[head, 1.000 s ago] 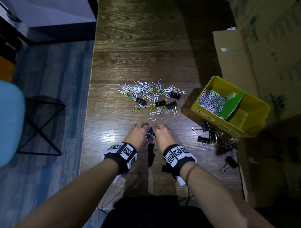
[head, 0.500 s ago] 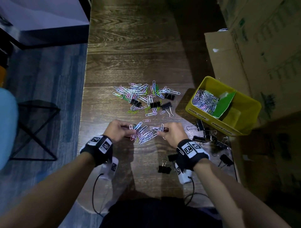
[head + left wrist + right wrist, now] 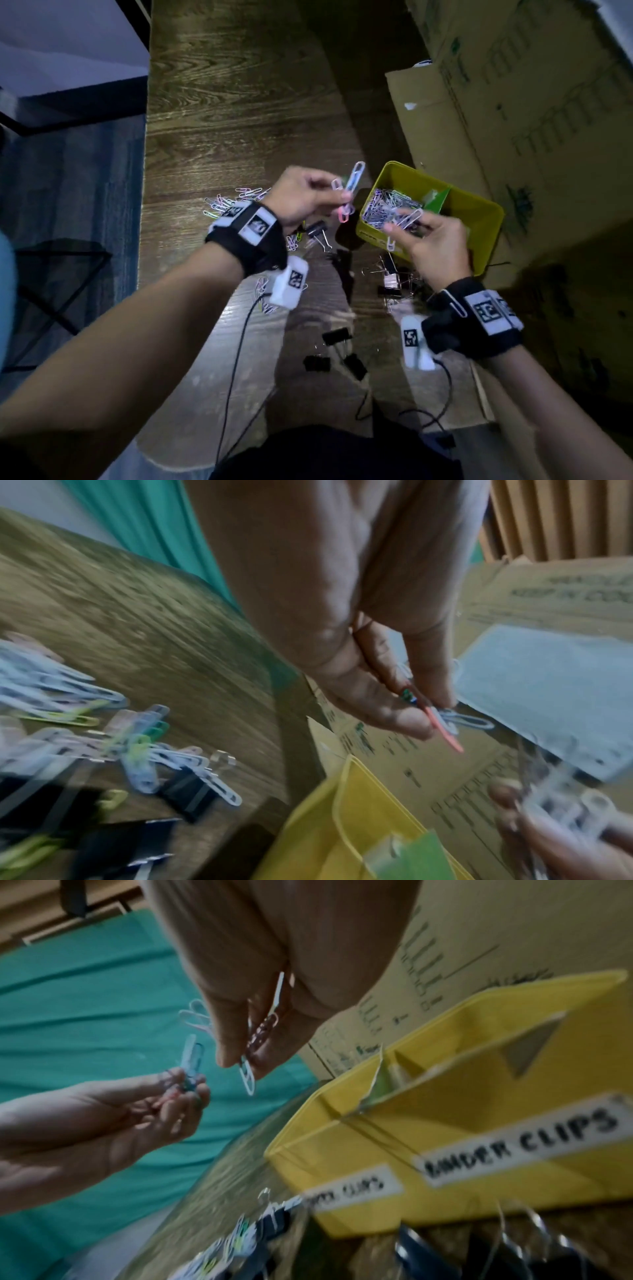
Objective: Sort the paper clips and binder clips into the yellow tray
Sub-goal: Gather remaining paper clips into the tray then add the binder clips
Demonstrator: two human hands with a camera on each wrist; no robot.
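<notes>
The yellow tray (image 3: pixel 486 219) sits at the table's right, split by a green divider (image 3: pixel 436 202); its left compartment holds a heap of paper clips (image 3: pixel 387 205). My left hand (image 3: pixel 308 198) is raised just left of the tray and pinches a bunch of coloured paper clips (image 3: pixel 349 195) (image 3: pixel 441 718). Over the tray's near left corner, my right hand (image 3: pixel 421 233) pinches several white paper clips (image 3: pixel 402 222) (image 3: pixel 260 1039). More loose paper clips (image 3: pixel 222 205) lie behind my left wrist. Black binder clips (image 3: pixel 337 337) are scattered on the table by the tray and nearer me.
Cardboard boxes (image 3: pixel 513 102) stand against the table's right side behind the tray. The tray front carries labels, one reading binder clips (image 3: pixel 520 1142). Cables (image 3: pixel 236 377) trail from both wrist units across the near table. The table's left edge drops to blue floor (image 3: pixel 68 205).
Both hands gathered paper clips from the table in front of me, lifted them and moved right and forward to the tray. Several binder clips were left behind on the near table.
</notes>
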